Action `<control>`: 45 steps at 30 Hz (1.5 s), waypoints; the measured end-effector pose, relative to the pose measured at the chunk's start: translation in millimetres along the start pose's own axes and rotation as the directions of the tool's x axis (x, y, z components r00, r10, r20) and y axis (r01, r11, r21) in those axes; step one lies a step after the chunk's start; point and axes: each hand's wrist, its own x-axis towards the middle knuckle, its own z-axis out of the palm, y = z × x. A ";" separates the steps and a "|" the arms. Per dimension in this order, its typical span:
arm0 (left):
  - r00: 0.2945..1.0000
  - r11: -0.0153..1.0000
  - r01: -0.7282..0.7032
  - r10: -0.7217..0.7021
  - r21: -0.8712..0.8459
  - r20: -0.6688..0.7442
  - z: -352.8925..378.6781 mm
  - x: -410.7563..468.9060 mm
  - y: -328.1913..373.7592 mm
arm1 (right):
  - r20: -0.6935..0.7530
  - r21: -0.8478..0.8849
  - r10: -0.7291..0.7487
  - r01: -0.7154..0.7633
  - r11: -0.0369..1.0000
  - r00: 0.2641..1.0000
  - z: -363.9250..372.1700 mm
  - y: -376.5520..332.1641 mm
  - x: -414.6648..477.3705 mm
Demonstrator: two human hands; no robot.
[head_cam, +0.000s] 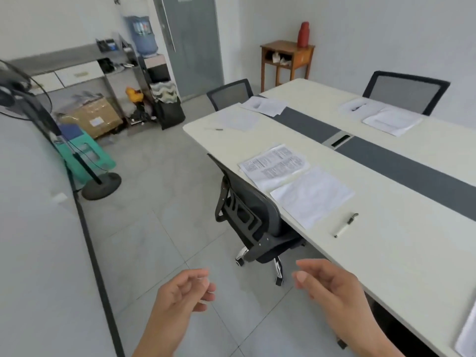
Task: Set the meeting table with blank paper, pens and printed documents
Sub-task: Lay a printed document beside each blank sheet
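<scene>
The long white meeting table (pixel 386 243) with a grey centre strip runs along the right. At the nearest seat lie a printed document (pixel 274 164), a blank sheet (pixel 311 195) and a white pen (pixel 345 225). Further along the near side are another sheet (pixel 238 121) and a thin pen (pixel 213 129). Papers (pixel 265 105) sit at the far end, and papers with a pen (pixel 381 115) lie on the far side. My left hand (pixel 180 295) and my right hand (pixel 329 282) hover over the floor beside the table, fingers loosely curled, holding nothing.
A black office chair (pixel 247 215) is tucked under the near side; two more chairs (pixel 229 95) (pixel 407 90) stand at the far end. A standing fan (pixel 100 185), cardboard box (pixel 92 117), water dispenser (pixel 141 34) and wooden side table (pixel 286 59) line the room's edges. Another sheet (pixel 467 333) shows at bottom right.
</scene>
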 end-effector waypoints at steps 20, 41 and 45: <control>0.994 0.998 -0.069 0.069 -0.004 0.080 -54.8 317.0 108.6 | -0.162 0.066 0.024 -0.014 0.998 0.986 86.9 -72.6 298.8; 0.720 0.973 -0.145 -0.019 0.177 0.694 -4.5 635.1 189.8 | -0.698 0.197 0.296 -0.223 0.955 0.652 171.3 -80.8 436.6; 0.662 0.964 -0.141 -0.079 0.227 0.745 38.2 644.0 180.4 | -0.727 0.235 0.350 -0.266 0.935 0.591 151.5 -64.6 441.5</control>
